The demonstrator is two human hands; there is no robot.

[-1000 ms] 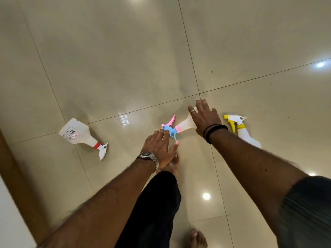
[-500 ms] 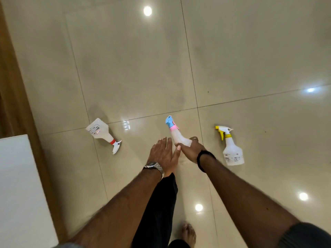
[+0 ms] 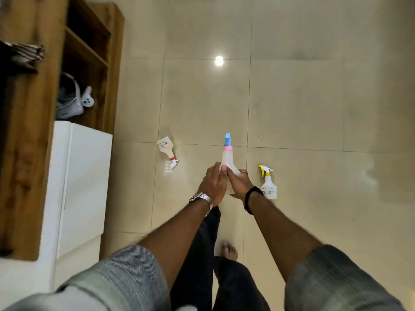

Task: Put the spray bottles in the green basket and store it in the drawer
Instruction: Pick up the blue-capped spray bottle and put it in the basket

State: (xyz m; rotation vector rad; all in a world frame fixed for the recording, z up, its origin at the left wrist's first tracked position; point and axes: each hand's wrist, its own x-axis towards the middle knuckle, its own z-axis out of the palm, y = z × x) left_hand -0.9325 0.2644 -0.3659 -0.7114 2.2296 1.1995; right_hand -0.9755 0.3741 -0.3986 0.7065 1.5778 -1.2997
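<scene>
A: What is in the grip?
B: Both hands clasp the blue-topped bottle [image 3: 228, 157]: left hand [image 3: 212, 185] and right hand [image 3: 239, 184] wrap its translucent body, nozzle pointing away, pink collar under the blue head.
A: And around that bottle?
B: The yellow-trigger bottle [image 3: 267, 184] stands just right of it on the floor [image 3: 314, 108]. The red-collared bottle [image 3: 167, 151] lies to its left. Further left stands a wooden shelf [image 3: 89, 48], with a white cabinet [image 3: 83, 180] beside it.

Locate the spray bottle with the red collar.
The red-collared spray bottle lies on the floor, left of both hands, near the white cabinet.
</scene>
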